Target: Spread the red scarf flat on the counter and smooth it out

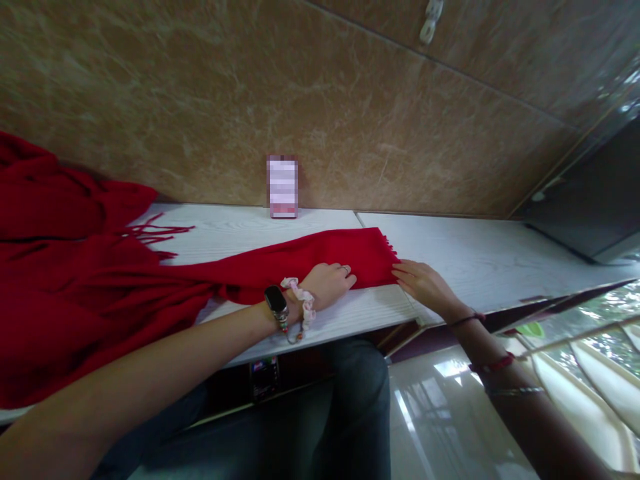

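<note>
A red fringed scarf (320, 250) lies along the white ledge, its narrow flat end to the right and a large loose heap of red cloth (65, 287) to the left. My left hand (329, 283) rests palm down on the flat part near its front edge, fingers lightly bent and lying on the cloth. At the fringed right end, my right hand (423, 283) has its fingertips closed on the corner of the scarf. The undersides of both hands are hidden.
A phone (283, 187) with a blurred lit screen leans upright against the brown marbled wall (210, 113). Another phone-like screen (265, 379) shows below the ledge (465, 247), near my legs. A dark box-shaped object (590, 193) stands at the far right.
</note>
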A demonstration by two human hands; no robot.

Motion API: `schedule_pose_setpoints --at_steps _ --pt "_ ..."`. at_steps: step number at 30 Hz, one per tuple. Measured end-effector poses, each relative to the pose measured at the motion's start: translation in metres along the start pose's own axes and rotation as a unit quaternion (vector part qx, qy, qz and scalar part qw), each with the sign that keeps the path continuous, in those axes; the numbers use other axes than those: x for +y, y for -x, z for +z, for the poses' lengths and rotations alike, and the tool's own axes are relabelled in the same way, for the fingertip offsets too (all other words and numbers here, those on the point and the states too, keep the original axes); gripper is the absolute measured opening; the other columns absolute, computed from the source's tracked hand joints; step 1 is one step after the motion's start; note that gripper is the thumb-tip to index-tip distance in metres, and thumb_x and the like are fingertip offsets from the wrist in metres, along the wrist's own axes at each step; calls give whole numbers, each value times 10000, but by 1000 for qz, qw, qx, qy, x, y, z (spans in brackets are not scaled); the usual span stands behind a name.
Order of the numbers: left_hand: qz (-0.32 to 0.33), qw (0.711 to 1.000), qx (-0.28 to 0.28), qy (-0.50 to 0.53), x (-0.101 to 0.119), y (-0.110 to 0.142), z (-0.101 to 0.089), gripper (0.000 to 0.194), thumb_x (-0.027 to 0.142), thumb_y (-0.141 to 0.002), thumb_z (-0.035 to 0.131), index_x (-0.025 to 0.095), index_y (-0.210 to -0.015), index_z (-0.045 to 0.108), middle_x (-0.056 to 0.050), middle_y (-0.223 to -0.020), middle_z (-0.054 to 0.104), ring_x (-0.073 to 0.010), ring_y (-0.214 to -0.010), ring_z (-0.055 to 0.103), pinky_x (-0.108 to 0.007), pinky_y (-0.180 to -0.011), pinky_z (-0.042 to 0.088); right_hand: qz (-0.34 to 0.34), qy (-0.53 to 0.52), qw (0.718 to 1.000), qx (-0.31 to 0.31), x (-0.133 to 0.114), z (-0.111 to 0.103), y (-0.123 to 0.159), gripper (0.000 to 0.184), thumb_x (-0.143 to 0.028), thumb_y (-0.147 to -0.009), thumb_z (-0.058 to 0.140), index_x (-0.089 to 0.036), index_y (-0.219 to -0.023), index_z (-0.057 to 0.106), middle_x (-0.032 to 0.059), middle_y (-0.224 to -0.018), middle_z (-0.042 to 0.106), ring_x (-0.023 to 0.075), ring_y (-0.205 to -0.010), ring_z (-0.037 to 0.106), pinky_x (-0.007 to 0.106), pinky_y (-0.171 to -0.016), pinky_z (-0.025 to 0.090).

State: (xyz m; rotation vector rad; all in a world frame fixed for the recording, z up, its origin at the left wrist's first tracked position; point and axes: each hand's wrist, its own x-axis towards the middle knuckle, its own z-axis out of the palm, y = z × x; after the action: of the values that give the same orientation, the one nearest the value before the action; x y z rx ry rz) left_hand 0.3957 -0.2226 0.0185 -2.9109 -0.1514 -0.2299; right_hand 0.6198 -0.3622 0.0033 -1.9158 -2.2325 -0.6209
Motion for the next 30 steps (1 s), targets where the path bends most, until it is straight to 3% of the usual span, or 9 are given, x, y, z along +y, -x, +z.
schedule_pose_setpoints --at_steps 8,16,24,30 --pt "-21 1000 -5 12 3 -6 -1 166 144 -853 413 150 -944 551 -86 -872 573 -203 -833 571 -290 -593 461 16 48 999 11 -3 4 -7 233 -100 -806 443 -159 -921 637 100 -998 645 221 -991 562 374 -838 472" --pt "-58 997 -10 41 4 1 -2 204 123 -856 383 147 -1016 508 -93 -967 534 -187 -827 574 -282 -594 479 102 -39 988 109 -6 4 -4 250 -127 -833 370 -172 -989 561 103 -1015 620 192 -991 565 368 -878 469" --pt "-18 1000 1 21 4 5 5 214 166 -872 370 188 -1038 502 -84 -951 528 -191 -886 528 -263 -601 475 92 -23 995 37 -16 20 17 249 -119 -829 365 -152 -963 572 138 -1094 609 219 -958 600 373 -817 508" --pt "-9 1000 -1 26 -1 2 1 207 136 -836 403 176 -1012 504 -74 -935 522 -173 -834 537 -249 -587 463 89 -6 996 28 -14 14 11 251 -99 -817 369 -167 -977 550 115 -1073 620 205 -976 593 348 -820 505"
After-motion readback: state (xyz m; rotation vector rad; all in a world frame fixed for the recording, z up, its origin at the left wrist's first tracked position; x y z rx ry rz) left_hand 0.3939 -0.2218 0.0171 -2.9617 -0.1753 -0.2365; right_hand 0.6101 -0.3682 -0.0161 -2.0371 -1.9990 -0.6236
